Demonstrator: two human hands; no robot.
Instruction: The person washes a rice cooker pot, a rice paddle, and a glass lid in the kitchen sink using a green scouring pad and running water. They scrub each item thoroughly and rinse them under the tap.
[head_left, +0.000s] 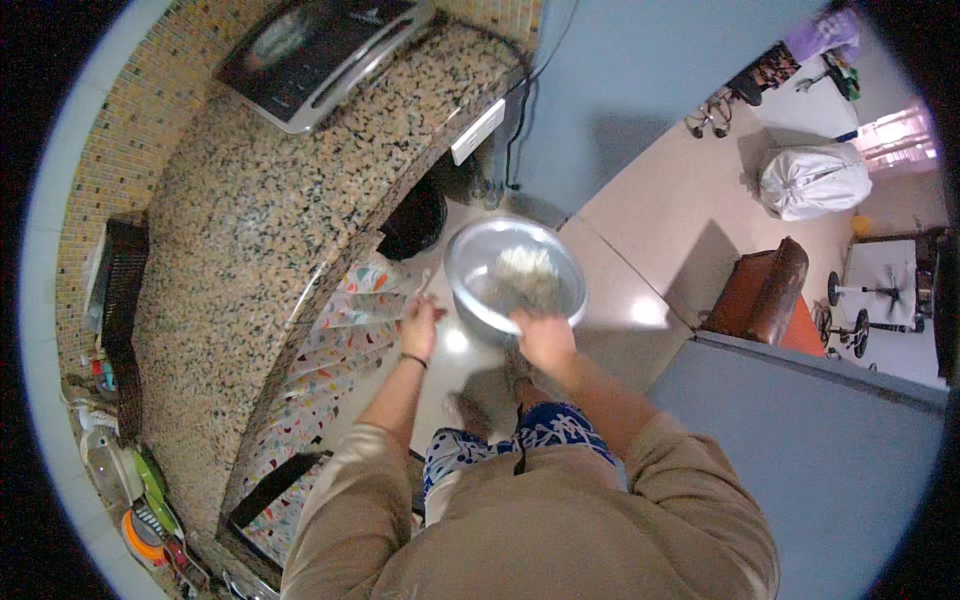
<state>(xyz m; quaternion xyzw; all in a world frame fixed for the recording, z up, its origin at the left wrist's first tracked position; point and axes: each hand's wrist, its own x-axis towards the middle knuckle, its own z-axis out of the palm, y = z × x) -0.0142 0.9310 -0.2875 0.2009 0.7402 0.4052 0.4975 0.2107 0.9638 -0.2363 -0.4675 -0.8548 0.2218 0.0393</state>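
Note:
A shiny metal bowl (469, 304) hangs in front of me above the tiled floor, with a pale, blurred, loose heap (529, 270) inside. My right hand (546, 339) grips the bowl's near rim, and motion blurs it slightly. To the left of the bowl, apart from it, my left hand (421, 326) is closed around a small thin utensil (424, 280). The utensil's tip points away from me; its exact kind is too small to tell. A dark band circles my left wrist.
On my left runs a speckled granite counter (247, 247) bearing a black glass-fronted appliance (322, 60) and a dark basket (124, 270). A patterned curtain (330, 367) hangs beneath, near a black bin (420, 214). A white power strip (480, 133) and brown leather seat (757, 289) also show.

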